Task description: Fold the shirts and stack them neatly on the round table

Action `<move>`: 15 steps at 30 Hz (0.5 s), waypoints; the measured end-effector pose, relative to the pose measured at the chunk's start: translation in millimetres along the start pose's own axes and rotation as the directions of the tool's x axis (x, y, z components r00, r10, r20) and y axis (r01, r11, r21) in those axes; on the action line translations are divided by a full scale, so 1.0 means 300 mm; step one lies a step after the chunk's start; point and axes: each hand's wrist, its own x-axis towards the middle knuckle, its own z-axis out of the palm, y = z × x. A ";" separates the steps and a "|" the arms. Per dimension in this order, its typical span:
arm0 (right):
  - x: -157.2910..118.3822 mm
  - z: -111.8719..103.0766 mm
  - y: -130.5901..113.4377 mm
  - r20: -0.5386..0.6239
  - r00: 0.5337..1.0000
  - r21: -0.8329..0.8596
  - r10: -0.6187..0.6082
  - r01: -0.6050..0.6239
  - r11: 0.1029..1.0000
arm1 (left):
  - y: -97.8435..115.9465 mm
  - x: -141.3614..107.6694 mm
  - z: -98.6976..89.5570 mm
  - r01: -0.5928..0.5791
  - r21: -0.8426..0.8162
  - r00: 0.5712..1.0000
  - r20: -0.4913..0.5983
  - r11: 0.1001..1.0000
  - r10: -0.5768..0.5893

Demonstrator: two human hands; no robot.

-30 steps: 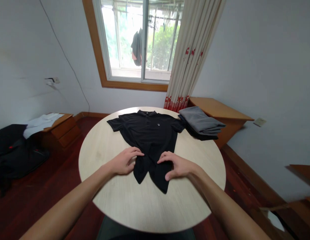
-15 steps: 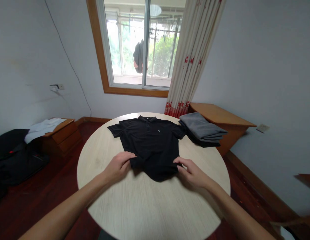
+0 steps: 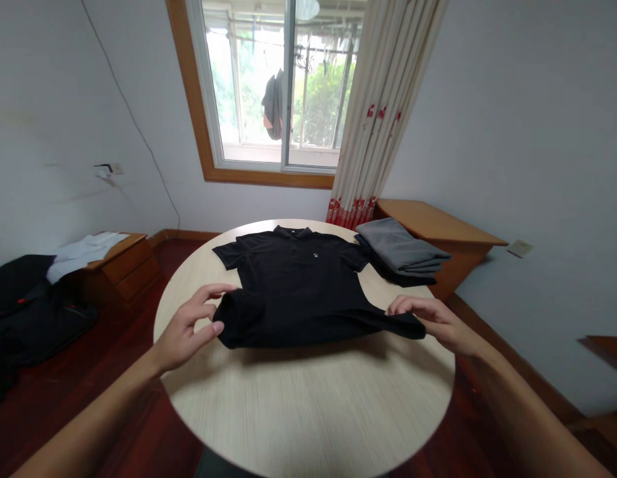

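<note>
A black short-sleeved polo shirt (image 3: 298,279) lies front side up on a round pale table, its collar toward the window and a small light logo on the chest. Its hem is raised off the tabletop, with a shadow beneath it. My left hand (image 3: 192,325) has the left hem corner between thumb and fingers, the fingers curved and partly behind the cloth. At the opposite corner, my right hand (image 3: 438,322) grips the hem, its fingertips on the fabric. The hem stretches wide between both hands.
A folded stack of grey and black clothes (image 3: 403,249) sits at the table's (image 3: 308,405) right rear edge. Behind it is a wooden desk (image 3: 438,222). A low wooden cabinet (image 3: 122,265) with white cloth and a black bag (image 3: 40,312) are at left. A curtain (image 3: 378,113) hangs beside the window.
Both hands have moved outward, away from each other, drawing the shirt's hem corners apart. The bunched lower part of the shirt is now spread wide and lifted.
</note>
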 end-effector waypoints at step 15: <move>0.139 0.166 0.053 0.172 0.928 -0.514 0.331 -0.202 0.833 | -0.010 0.049 0.187 -0.180 0.170 0.700 0.714 0.969 0.005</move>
